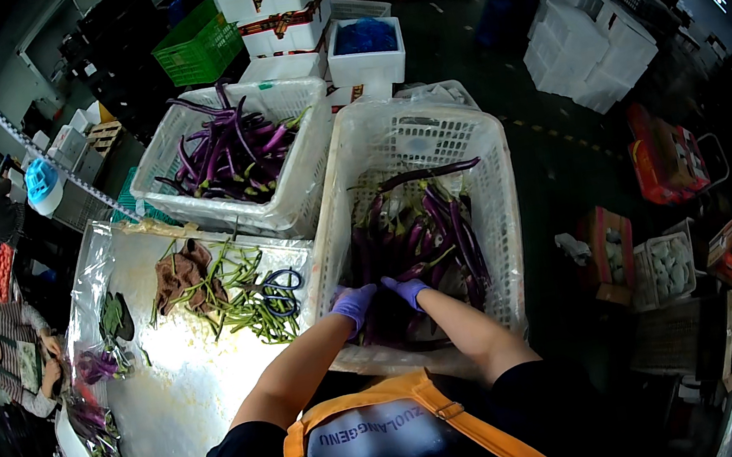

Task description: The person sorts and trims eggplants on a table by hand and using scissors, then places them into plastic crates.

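Both my hands are down in a white plastic basket point(502, 209) lined with clear film, at its near left part. Long purple eggplants point(464, 238) lie in it, most of them lengthwise, one across the far end. My left hand point(355, 305), in a purple glove, is curled against a dark bunch of eggplants by the basket's left wall. My right hand point(406, 290), gloved the same, closes on the bunch from the other side. The fingertips are partly hidden among the dark eggplants between the hands.
Left of the basket stands a shiny metal table point(174, 396) with cut green stems point(260, 309), blue-handled scissors point(281, 289) and a brown cloth point(186, 277). Another white basket point(298, 112) of eggplants stands beyond. A person point(15, 362) is at the far left. Foam boxes point(279, 7) are stacked behind.
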A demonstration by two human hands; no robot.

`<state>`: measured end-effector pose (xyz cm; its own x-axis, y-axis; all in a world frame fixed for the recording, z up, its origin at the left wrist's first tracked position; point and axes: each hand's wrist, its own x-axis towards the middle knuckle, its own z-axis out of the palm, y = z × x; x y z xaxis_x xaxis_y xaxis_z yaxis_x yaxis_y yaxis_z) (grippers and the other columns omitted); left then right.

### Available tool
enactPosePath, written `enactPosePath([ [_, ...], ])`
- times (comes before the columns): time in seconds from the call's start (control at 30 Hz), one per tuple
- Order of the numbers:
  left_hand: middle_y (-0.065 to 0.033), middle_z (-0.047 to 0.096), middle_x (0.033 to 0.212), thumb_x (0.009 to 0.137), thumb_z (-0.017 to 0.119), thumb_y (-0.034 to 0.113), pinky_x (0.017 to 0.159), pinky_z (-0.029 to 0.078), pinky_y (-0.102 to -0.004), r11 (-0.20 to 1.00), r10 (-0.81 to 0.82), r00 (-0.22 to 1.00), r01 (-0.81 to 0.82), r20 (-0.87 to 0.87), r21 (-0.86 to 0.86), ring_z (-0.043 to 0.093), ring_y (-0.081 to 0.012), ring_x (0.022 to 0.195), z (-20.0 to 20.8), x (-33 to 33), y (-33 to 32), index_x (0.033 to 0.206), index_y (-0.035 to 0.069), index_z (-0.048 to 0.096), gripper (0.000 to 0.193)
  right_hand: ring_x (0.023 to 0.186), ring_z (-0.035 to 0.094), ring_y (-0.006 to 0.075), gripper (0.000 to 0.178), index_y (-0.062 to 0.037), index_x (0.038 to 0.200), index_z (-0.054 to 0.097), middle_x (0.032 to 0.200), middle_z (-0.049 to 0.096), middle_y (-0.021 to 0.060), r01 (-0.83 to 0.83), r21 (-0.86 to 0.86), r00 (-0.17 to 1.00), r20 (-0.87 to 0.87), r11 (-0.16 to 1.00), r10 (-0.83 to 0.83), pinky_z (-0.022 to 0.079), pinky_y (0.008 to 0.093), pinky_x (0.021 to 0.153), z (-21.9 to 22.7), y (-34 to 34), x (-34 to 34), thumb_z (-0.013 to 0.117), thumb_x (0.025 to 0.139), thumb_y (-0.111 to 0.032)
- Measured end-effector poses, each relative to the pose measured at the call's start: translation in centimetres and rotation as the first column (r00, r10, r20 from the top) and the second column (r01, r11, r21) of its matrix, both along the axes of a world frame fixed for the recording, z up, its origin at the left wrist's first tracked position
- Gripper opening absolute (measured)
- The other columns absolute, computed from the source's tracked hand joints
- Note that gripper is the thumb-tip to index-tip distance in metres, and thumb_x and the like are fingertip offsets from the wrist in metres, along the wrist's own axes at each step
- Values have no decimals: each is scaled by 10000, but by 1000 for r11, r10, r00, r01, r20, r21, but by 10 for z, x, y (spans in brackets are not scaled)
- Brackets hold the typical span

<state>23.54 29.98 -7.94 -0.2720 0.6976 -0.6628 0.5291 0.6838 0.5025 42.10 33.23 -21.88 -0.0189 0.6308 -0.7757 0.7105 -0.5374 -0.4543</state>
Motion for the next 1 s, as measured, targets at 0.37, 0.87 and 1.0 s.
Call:
enactPosePath([
  [0.37, -272, 493, 1511, 623, 796, 783, 1144, 424, -452, 961, -152, 963, 92, -224, -260, 508, -386, 1396, -32, 29, 8, 1530, -46, 350, 1307, 1305, 599, 339, 1100, 64, 1345, 615, 1360, 641, 239, 310, 36, 943, -140, 950, -303, 474, 393, 1072, 19, -13, 11, 702, 713, -832],
  [0.87, -274, 720, 1151, 788, 413, 954, 925, 556, -455, 703, -711, 635, 629, -302, -333, 699, -368, 1141, 2, 27, 51, 1216, -36, 709, 1118, 1391, 513, 323, 1123, 58, 1393, 574, 1460, 555, 258, 612, 21, 752, -324, 791, -573, 403, 371, 1144, -1, -4, 6, 598, 765, -873],
  [1.0, -248, 746, 1048, 745, 472, 963, 856, 577, -433, 748, -663, 684, 626, -304, -222, 728, -379, 1041, -12, 18, 49, 1024, -56, 759, 1096, 1395, 507, 278, 1038, 36, 1432, 555, 1486, 560, 178, 701, -193, 567, -433, 686, -701, 371, 345, 1165, -7, 2, 10, 704, 786, -763],
])
